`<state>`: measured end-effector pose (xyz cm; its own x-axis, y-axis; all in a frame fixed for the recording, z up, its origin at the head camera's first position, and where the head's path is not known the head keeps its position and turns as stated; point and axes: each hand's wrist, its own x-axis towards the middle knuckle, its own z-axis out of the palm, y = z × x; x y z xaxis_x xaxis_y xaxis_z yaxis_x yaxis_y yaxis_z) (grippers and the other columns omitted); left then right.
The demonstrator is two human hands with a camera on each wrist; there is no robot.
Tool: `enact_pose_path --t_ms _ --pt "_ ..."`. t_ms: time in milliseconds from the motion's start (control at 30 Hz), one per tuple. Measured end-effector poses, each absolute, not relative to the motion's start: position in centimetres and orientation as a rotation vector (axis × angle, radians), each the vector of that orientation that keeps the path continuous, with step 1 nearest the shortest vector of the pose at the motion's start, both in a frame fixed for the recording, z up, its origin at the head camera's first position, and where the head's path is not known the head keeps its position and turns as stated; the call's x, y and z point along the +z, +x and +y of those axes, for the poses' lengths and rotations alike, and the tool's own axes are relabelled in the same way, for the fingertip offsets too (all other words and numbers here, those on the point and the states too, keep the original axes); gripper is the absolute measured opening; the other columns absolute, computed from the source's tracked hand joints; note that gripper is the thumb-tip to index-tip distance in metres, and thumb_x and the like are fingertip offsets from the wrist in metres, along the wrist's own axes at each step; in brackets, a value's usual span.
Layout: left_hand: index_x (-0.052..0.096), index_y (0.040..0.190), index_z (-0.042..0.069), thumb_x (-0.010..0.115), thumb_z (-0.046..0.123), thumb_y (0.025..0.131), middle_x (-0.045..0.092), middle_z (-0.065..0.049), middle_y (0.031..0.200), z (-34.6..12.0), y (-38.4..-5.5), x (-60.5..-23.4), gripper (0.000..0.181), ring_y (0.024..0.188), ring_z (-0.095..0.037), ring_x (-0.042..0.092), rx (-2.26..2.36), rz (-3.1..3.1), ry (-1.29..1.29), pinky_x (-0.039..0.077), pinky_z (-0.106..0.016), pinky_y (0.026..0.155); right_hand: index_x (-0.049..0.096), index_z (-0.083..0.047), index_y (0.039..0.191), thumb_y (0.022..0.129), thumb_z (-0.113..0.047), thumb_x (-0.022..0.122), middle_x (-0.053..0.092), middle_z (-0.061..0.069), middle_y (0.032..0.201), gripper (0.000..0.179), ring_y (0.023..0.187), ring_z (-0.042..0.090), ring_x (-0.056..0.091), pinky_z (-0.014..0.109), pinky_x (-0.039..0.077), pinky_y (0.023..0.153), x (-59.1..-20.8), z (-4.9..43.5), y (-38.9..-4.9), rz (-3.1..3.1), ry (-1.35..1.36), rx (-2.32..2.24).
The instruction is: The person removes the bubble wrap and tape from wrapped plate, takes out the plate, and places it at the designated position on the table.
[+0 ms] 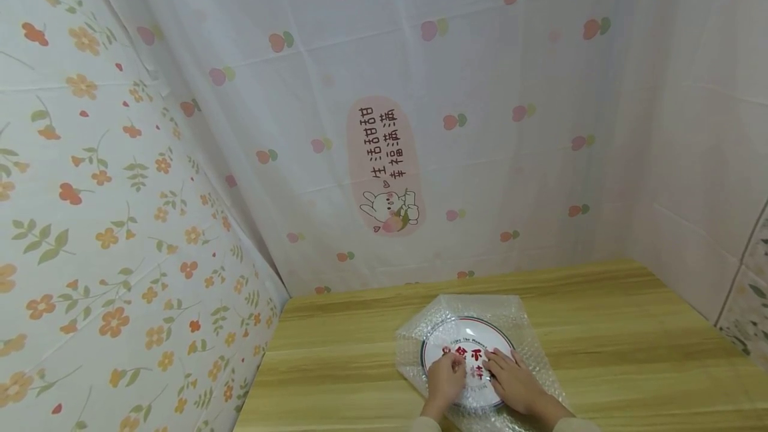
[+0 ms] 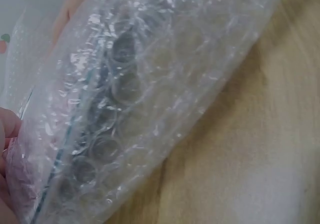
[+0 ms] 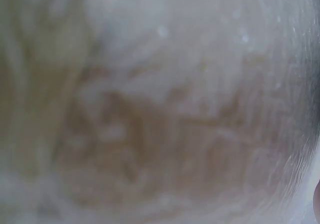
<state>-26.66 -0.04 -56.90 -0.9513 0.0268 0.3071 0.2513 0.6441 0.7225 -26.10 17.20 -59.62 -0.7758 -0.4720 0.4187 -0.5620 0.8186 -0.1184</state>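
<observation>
On the yellow-brown wood-grain table point(image 1: 327, 359), my left hand point(image 1: 445, 377) is pinching clear bubble wrap point(image 1: 504, 307) around a red-lettered round white plate point(image 1: 471, 351) — my right hand point(image 1: 517, 380) is resting there, fingers extended.

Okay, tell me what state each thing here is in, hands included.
Plate: face up, lower edge seen through bubble wrap.
Bubble wrap: crinkled, reaching past the plate's edges.
Left hand: fingers curled above the plate; grip unclear.
Right hand: fingers extended over the plate.
Back cloth: hanging, creased.
</observation>
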Motion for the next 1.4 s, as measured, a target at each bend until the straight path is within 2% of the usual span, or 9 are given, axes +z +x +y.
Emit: enact_pose_path --t_ms 167,433,833,1100,1400 --pt "0.062 0.068 0.015 0.062 0.009 0.07 0.046 0.013 0.056 -0.05 -26.53 -56.96 0.006 0.052 -0.004 0.041 -1.143 -2.579 -0.239 0.034 -0.024 0.05 0.061 -0.002 0.102 0.078 -0.016 0.059 0.057 0.014 0.112 0.027 0.107 0.034 0.049 0.056 0.029 0.088 -59.8 17.25 -26.2 -2.593 0.771 0.315" --pt "0.065 0.072 0.011 0.059 0.008 0.07 0.05 0.011 0.06 -0.22 -26.35 -56.95 0.007 0.054 -0.004 0.044 -1.21 -2.591 -0.192 0.038 -0.024 0.052 0.061 0.0 0.105 0.081 -0.015 0.056 0.054 0.016 0.117 0.028 0.111 0.036 0.046 0.058 0.026 0.09 -59.47 17.2 -26.12 -2.674 0.772 0.378" --pt "0.063 0.068 0.012 0.062 0.012 0.072 0.044 0.013 0.056 -0.39 -26.38 -57.31 0.004 0.051 -0.003 0.04 -1.217 -2.579 -0.196 0.034 -0.023 0.048 0.061 -0.002 0.102 0.078 -0.014 0.059 0.056 0.015 0.113 0.027 0.106 0.036 0.048 0.057 0.029 0.087 -59.76 17.15 -26.17 -2.596 0.78 0.363" --pt "0.062 0.067 0.013 0.062 0.012 0.071 0.041 0.014 0.055 -0.5 -26.16 -57.24 0.004 0.049 -0.003 0.037 -1.194 -2.561 -0.214 0.032 -0.022 0.046 0.06 -0.001 0.105 0.081 -0.014 0.056 0.054 0.015 0.117 0.028 0.111 0.035 0.046 0.057 0.026 0.09 -59.42 17.12 -26.01 -2.668 0.77 0.383" --pt "0.061 0.066 0.013 0.063 0.01 0.07 0.042 0.014 0.055 -0.58 -25.87 -57.07 0.005 0.049 -0.002 0.038 -1.24 -2.541 -0.222 0.033 -0.022 0.047 0.061 -0.001 0.102 0.078 -0.013 0.058 0.056 0.015 0.113 0.027 0.108 0.035 0.049 0.057 0.028 0.088 -59.6 17.15 -25.93 -2.591 0.773 0.351"
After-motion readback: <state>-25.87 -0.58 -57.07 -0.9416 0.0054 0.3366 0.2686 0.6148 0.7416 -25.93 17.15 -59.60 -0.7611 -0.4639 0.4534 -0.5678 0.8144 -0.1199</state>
